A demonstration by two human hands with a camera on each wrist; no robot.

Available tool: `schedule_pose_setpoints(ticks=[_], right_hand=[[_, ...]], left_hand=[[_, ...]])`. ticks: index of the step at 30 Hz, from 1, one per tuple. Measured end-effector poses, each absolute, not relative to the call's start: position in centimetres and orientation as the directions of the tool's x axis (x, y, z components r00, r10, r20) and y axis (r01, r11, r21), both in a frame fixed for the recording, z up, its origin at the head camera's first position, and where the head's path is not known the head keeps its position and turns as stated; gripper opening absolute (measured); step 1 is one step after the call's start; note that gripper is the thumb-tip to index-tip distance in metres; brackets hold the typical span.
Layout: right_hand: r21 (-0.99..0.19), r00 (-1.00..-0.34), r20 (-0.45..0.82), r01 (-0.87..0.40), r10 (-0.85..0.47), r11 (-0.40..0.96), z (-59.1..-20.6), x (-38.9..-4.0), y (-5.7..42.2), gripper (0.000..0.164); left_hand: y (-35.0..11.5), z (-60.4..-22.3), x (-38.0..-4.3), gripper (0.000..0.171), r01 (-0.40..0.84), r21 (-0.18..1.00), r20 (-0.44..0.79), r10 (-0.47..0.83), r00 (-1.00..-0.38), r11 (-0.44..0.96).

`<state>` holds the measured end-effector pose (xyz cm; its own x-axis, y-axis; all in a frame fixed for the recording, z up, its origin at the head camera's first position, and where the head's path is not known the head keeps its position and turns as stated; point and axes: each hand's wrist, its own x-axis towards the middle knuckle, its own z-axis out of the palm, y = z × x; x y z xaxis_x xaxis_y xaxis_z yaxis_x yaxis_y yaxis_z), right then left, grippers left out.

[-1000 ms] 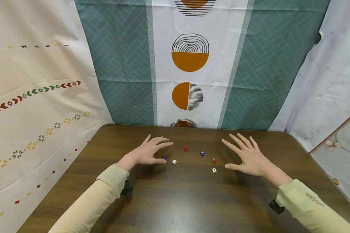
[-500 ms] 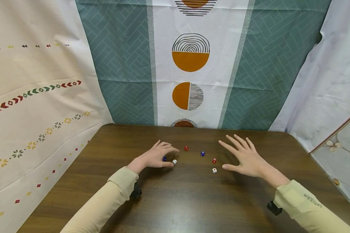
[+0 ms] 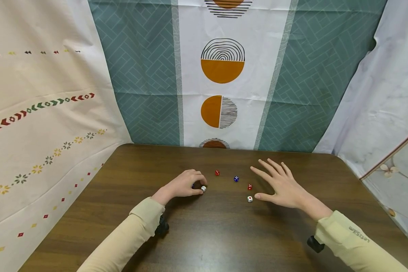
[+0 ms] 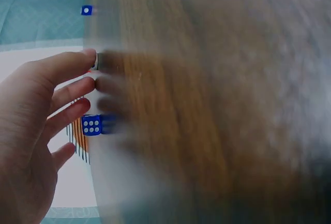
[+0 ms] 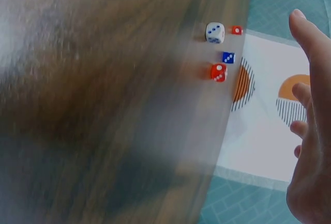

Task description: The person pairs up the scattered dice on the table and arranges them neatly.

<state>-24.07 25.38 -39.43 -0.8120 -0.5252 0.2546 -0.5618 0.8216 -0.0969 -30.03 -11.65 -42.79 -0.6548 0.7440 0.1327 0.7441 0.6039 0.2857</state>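
My left hand (image 3: 183, 184) is at the white die (image 3: 203, 188) left of the middle, its thumb and index finger closed about it in a pinch. In the left wrist view the thumb hides most of that die (image 4: 95, 62). Close under the same hand lies a blue die (image 4: 91, 125), mostly covered in the head view. My right hand (image 3: 283, 186) hovers with fingers spread and holds nothing. Left of its thumb are a second white die (image 3: 249, 199) and a red die (image 3: 249, 187).
Farther back on the brown wooden table (image 3: 204, 234) lie another red die (image 3: 217, 173) and another blue die (image 3: 236, 178). A patterned cloth (image 3: 221, 87) hangs at the table's back edge, with pale cloths (image 3: 47, 113) along the sides.
My left hand has moved right and down to the white die, and its fingers have closed about it. My right hand has drifted slightly left, fingers still spread. The other dice stay put.
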Motion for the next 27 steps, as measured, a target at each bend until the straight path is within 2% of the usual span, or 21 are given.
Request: schedule_pose_setpoints(ticks=[11,17,27], right_hand=[[-0.167,-0.805,0.255,-0.583,-0.536,0.795,-39.8,-23.0,23.2,0.081],[-0.187,-0.798,0.289,-0.589,-0.529,0.786,-40.7,-22.6,22.2,0.077],[-0.234,-0.793,0.352,-0.588,-0.497,0.774,-41.7,-21.9,20.5,0.071]], left_hand=[[-11.2,-42.7,-29.8,0.007,0.751,0.275,0.17,0.739,-0.652,0.6],[-10.9,-42.6,-29.3,0.004,0.722,0.271,0.152,0.712,-0.686,0.637],[-10.0,-42.8,-28.3,0.004,0.703,0.265,0.145,0.694,-0.705,0.66]])
